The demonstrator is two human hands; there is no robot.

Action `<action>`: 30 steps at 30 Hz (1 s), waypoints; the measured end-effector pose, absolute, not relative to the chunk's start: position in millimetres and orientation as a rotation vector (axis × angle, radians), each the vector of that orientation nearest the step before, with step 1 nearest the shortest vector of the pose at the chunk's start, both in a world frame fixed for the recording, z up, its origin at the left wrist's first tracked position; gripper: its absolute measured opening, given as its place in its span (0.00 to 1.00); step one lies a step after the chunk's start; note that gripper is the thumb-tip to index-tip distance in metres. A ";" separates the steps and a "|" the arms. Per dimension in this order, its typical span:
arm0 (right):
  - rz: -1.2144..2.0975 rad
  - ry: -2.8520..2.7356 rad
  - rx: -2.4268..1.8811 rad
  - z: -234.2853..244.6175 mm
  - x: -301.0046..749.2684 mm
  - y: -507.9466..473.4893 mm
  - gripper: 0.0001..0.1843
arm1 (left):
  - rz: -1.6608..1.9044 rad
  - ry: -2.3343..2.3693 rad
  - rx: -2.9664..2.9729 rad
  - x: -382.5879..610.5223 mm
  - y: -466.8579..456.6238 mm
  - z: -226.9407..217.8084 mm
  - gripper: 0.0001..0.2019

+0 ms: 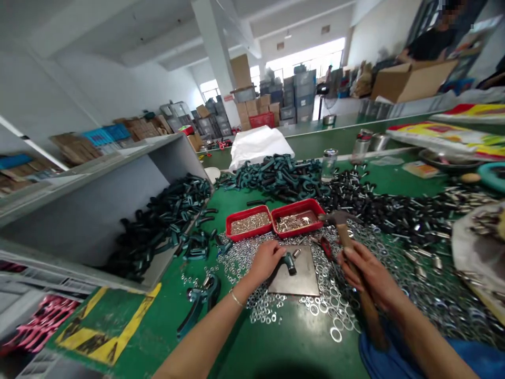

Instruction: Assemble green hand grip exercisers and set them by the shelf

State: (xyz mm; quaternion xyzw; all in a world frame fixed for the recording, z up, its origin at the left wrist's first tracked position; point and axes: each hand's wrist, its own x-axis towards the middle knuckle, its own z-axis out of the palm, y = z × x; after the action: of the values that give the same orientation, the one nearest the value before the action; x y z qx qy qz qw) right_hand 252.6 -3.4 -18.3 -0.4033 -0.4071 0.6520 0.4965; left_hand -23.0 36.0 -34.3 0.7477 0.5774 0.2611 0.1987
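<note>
My left hand (269, 259) is closed at the left edge of a flat metal plate (295, 281), its fingers pinching a dark teal plastic part (290, 263) that rests over the plate. A small metal cylinder (296, 253) lies on the plate beside that part. In my right hand (365, 268) is a hammer, gripped round its wooden handle (347, 239), with the metal head raised right of the plate. A red-handled tool (326, 247) lies between plate and hammer. Loose metal rings (335, 310) surround the plate.
Two red trays (248, 223) of small metal pieces stand behind the plate. Piles of teal parts (280, 176) and black parts (366, 197) lie farther back. A grey bin (165, 158) is at left; a glass jar (329, 166) stands behind. One assembled teal tool (199, 300) lies front left.
</note>
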 end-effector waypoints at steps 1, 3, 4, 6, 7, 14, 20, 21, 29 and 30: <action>1.586 -1.054 -1.040 -14.6 252.7 -8.7 0.17 | 0.673 1.640 2.148 -20.1 40.0 -35.6 0.11; 1.585 -1.178 -1.180 -12.6 253.7 -17.9 0.21 | 0.600 1.677 2.209 -14.5 46.6 -38.1 0.11; 1.578 -1.229 -1.239 -14.0 254.4 -21.7 0.23 | 0.585 1.687 2.218 -12.1 48.7 -39.5 0.11; 1.559 -1.303 -1.323 -19.5 255.6 -27.4 0.25 | 0.564 1.704 2.235 -8.2 50.8 -42.3 0.11; 1.549 -1.329 -1.352 -22.6 256.1 -29.3 0.26 | 0.551 1.712 2.247 -6.8 51.2 -43.2 0.11; 1.372 -1.618 -1.507 -25.7 259.3 -25.2 0.26 | 0.335 1.433 2.718 -7.9 53.5 -33.9 0.11; 0.854 -2.072 -1.291 -2.3 254.9 -19.7 0.29 | 0.587 1.561 2.341 -19.1 28.0 -39.7 0.56; 0.819 -2.100 -1.256 0.4 251.3 -19.8 0.30 | 0.627 1.535 2.263 -19.7 22.5 -44.5 0.57; 0.807 -2.303 -1.191 0.6 223.4 -6.0 0.30 | 0.740 1.462 2.027 -19.0 14.5 -63.1 0.56; 0.800 -2.280 -1.187 1.9 222.4 -5.3 0.30 | 0.743 1.466 2.011 -18.7 15.2 -62.4 0.56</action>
State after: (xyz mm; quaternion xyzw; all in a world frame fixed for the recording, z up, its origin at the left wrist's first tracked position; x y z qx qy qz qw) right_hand 222.4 -5.3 1.9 -0.4298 -0.8257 0.2897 0.2227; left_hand -18.7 15.2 -62.4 0.7459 0.5436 0.2754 0.2689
